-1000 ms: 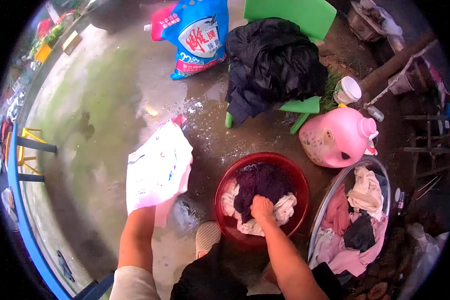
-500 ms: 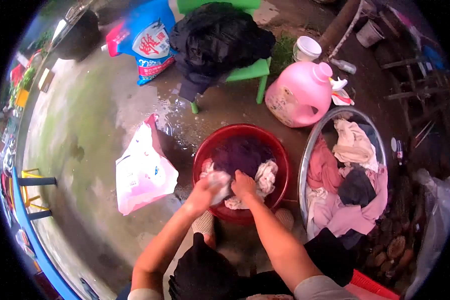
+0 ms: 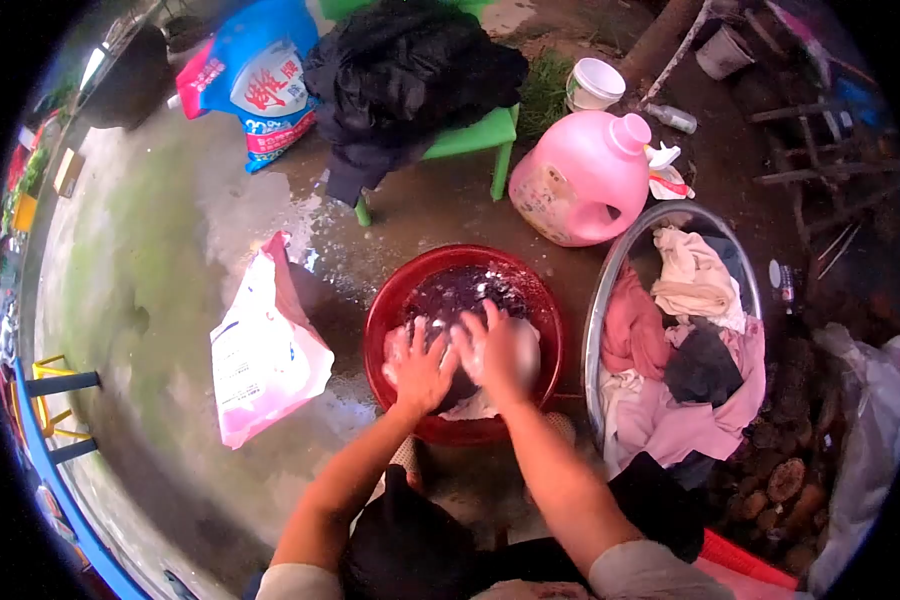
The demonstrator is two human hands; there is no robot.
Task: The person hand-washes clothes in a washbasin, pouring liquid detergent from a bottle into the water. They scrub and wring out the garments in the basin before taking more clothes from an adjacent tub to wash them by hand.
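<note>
A red basin (image 3: pixel 378 388) stands on the wet ground between my feet, holding dark water with suds and a pale, light-coloured cloth (image 3: pixel 470 404). My left hand (image 3: pixel 425 362) is over the left part of the basin with its fingers spread, against or just above the wet cloth. Beside it, my right hand (image 3: pixel 492 352) also has its fingers stretched apart, and part of it is smeared by motion. Neither hand grips anything. The cloth's shape is partly hidden under both hands.
To the right, a metal tub (image 3: pixel 592 350) holds pink, cream and dark clothes. Beyond the basin are a pink jug (image 3: pixel 582 175) and a green stool (image 3: pixel 470 140) bearing black clothing (image 3: pixel 415 75). A pink-white bag (image 3: pixel 270 345) and blue detergent bag (image 3: pixel 265 85) are on the left.
Both hands have gone from closed on the pale cloth to spread fingers, moving farther into the basin. White suds now show on the dark water. The view has shifted slightly.
</note>
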